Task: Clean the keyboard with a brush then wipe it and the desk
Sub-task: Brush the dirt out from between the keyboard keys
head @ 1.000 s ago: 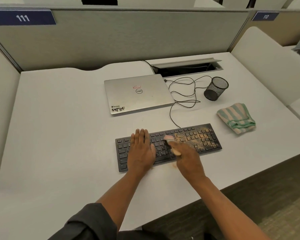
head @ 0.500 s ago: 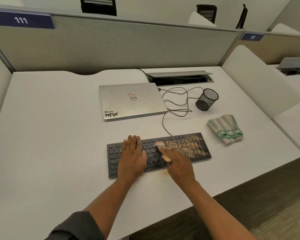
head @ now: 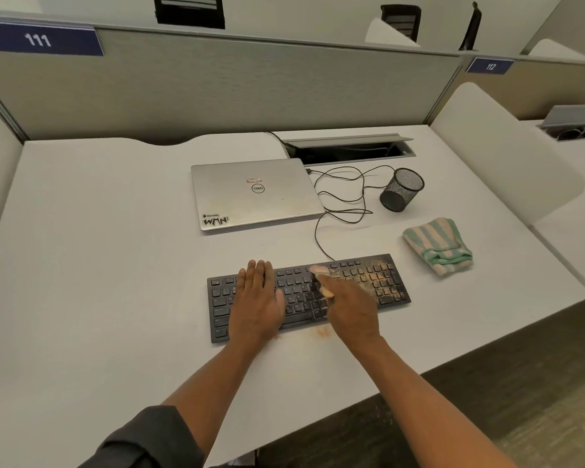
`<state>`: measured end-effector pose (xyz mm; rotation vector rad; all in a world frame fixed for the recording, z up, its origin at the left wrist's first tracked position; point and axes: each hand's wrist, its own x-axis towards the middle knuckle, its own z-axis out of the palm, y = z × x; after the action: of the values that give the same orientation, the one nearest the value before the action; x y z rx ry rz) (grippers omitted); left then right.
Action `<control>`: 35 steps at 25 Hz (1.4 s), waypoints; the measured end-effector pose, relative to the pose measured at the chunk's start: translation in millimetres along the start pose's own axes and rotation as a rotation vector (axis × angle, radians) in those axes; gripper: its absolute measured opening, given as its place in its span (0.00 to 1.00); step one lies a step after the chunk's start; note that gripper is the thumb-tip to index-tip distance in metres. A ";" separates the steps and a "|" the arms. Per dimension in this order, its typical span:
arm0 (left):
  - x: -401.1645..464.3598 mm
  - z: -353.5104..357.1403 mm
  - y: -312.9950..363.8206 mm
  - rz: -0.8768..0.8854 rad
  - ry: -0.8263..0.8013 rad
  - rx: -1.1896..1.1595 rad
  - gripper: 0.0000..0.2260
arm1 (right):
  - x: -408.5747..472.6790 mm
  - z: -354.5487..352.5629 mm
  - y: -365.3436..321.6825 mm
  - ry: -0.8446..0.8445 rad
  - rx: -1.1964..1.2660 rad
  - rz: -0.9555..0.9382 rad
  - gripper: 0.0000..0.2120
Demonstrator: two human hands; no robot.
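A black keyboard (head: 382, 282) lies near the front of the white desk (head: 98, 265), its right part dusted with tan crumbs. My left hand (head: 259, 298) rests flat on the keyboard's left half, fingers straight. My right hand (head: 350, 307) grips a small brush (head: 320, 275) whose pale bristles touch the keys near the keyboard's middle top row. A green and white striped cloth (head: 436, 244) lies folded on the desk to the right of the keyboard. Some orange dust (head: 323, 331) marks the desk just in front of the keyboard.
A shut silver laptop (head: 254, 194) sits behind the keyboard. A tangled black cable (head: 345, 197) runs to an open cable tray (head: 348, 148). A black mesh pen cup (head: 402, 189) stands behind the cloth. Partition walls (head: 250, 86) surround the desk; the front edge drops off at right.
The brush in my right hand has swept slightly up toward the keyboard's top row. My left hand stays flat on the keys. The head camera has tilted, shifting the whole scene.
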<state>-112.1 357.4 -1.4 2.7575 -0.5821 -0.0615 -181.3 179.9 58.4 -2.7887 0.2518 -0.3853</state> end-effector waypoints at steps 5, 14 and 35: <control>-0.8 0.0 -0.1 -0.001 0.008 -0.001 0.35 | 6.8 -4.7 -7.5 0.024 -0.015 -0.007 0.20; -1.1 -0.7 0.0 0.007 0.009 0.009 0.34 | 16.8 -16.0 8.6 -0.005 -0.061 0.062 0.18; -1.7 -4.3 2.0 -0.001 -0.013 0.016 0.35 | 68.8 -39.6 11.8 -0.077 0.096 0.262 0.22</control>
<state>-113.9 357.7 3.3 2.7745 -0.5872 -0.0762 -129.1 142.9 106.9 -2.6248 0.5580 -0.2194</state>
